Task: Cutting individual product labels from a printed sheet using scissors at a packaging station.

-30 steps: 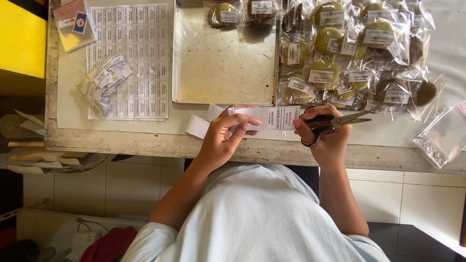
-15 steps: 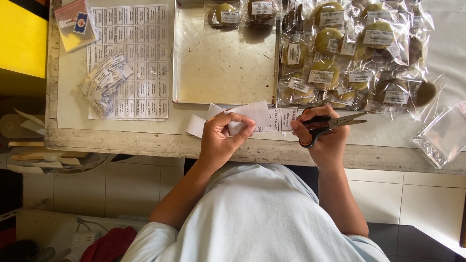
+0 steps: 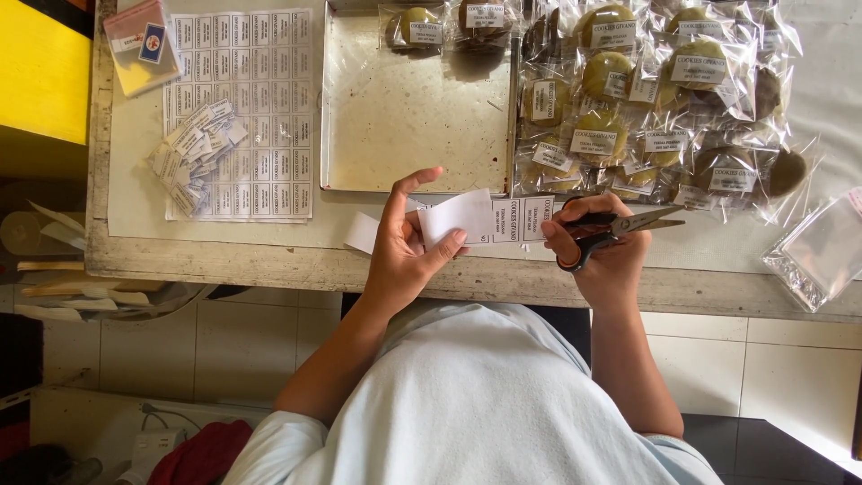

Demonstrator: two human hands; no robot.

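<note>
Top-down view of a worn work table (image 3: 269, 260) w/ a pale cover sheet, white floor tiles below. Person in a light shirt sits at the near edge, both forearms reaching up onto the table.

Left hand (image 3: 406, 256) holds a strip of white paper labels (image 3: 489, 218) just above the table edge: thumb and forefinger are closed on the strip's left end, index tip raised, other fingers curled under. Strip runs rightward toward the other hand; its left part shows blank back, right part shows small printed labels.

Right hand (image 3: 600, 256) grips scissors (image 3: 620, 229) w/ black and orange handles; fingers are wrapped thru the loops, clamped on them. Blades point right, away from the strip, and look nearly closed. Scissors sit just beside the strip's right end; can't tell if they touch.

Behind the hands, center: shallow metal tray (image 3: 404, 117), mostly bare, a couple of wrapped cookies at its far rim. Right of tray: pile of cookies in clear bags (image 3: 646, 99), each w/ a white label, green-brown rounds. Left of tray: full label sheet (image 3: 256, 90) lying flat, w/ a heap of cut labels (image 3: 193, 153) on its left edge. Far right edge: stack of empty clear bags (image 3: 822, 251). Top-left corner: small plastic packet (image 3: 135, 40) on the table; yellow surface (image 3: 40, 67) beside table.
</note>
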